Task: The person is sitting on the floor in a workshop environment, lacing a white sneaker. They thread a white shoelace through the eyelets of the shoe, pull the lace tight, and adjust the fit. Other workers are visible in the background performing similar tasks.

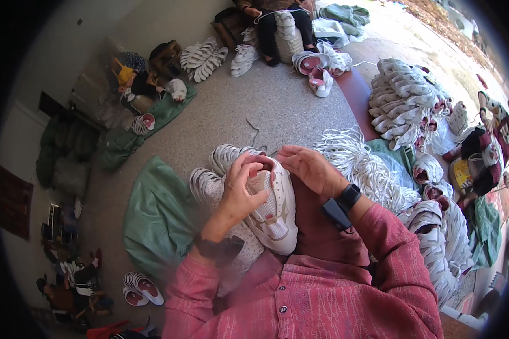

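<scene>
A white sneaker (pixel 283 220) with a pinkish tongue and beige trim rests on my lap, toe toward me. My left hand (pixel 240 192) is curled round its left side, thumb by the tongue and fingers at the collar. My right hand (pixel 314 169) is beside the collar on the right, fingers stretched out and tips near the edge. Whether those fingertips hold a lace end is too small to make out. Left of the sneaker and beyond it, stacked white shoes (pixel 206 183) lean against my lap, partly hidden by my left arm.
Loose white laces (pixel 356 164) lie heaped to my right. Stacked shoes (pixel 435 231) stand close by, with a larger shoe pile (pixel 404 104) farther off. A green sack (pixel 155 212) lies at my left. Other people sit around, one holding a cord at the far side (pixel 274 20).
</scene>
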Available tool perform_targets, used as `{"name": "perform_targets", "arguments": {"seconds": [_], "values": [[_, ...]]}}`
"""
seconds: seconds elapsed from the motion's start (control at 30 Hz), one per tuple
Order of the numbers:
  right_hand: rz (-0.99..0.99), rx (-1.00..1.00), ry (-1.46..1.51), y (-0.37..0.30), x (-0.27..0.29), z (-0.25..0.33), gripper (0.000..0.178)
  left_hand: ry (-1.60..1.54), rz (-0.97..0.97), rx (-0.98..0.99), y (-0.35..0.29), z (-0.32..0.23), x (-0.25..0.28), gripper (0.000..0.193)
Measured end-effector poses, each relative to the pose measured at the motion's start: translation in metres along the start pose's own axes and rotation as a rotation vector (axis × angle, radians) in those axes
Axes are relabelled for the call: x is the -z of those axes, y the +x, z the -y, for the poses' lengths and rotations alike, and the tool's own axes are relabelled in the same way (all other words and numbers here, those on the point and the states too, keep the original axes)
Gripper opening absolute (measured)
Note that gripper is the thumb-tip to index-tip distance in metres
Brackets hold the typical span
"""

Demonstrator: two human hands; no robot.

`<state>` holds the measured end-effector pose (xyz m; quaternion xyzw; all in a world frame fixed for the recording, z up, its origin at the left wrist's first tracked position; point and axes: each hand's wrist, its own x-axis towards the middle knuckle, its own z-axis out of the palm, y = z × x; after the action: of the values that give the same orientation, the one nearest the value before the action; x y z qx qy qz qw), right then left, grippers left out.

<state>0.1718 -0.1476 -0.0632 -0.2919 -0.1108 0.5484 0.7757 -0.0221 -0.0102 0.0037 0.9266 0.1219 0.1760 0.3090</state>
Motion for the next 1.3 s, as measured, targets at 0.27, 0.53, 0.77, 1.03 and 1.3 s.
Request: {"name": "perform_targets", "arguments": {"seconds": [0.27,0.53,0.77,1.03,1.3], "values": [[-0.604,0.153,-0.322,-0.051,0.213,0.052,0.037,0.18,0.044,-0.12,-0.004,-0.033,0.001,0.088],[-1.135,-0.155,-1.113,-0.139,0.425,-0.025,0.036,0.054,0.135,0.028,-0.007,-0.017,-0.006,0.077],[-0.742,-0.474,-0.944,-0.156,0.378,-0.078,0.054,0.193,0.056,0.107,-0.003,-0.03,-0.019,0.075],[-1.181,-0.08,-1.731,-0.142,0.364,-0.082,0.029,0.133,0.025,0.11,0.0,-0.034,-0.022,0.072],[-1.107,-0.29,-1.557,-0.147,0.432,-0.067,0.023,0.139,-0.024,0.069,0.003,-0.03,-0.025,0.07]]}}
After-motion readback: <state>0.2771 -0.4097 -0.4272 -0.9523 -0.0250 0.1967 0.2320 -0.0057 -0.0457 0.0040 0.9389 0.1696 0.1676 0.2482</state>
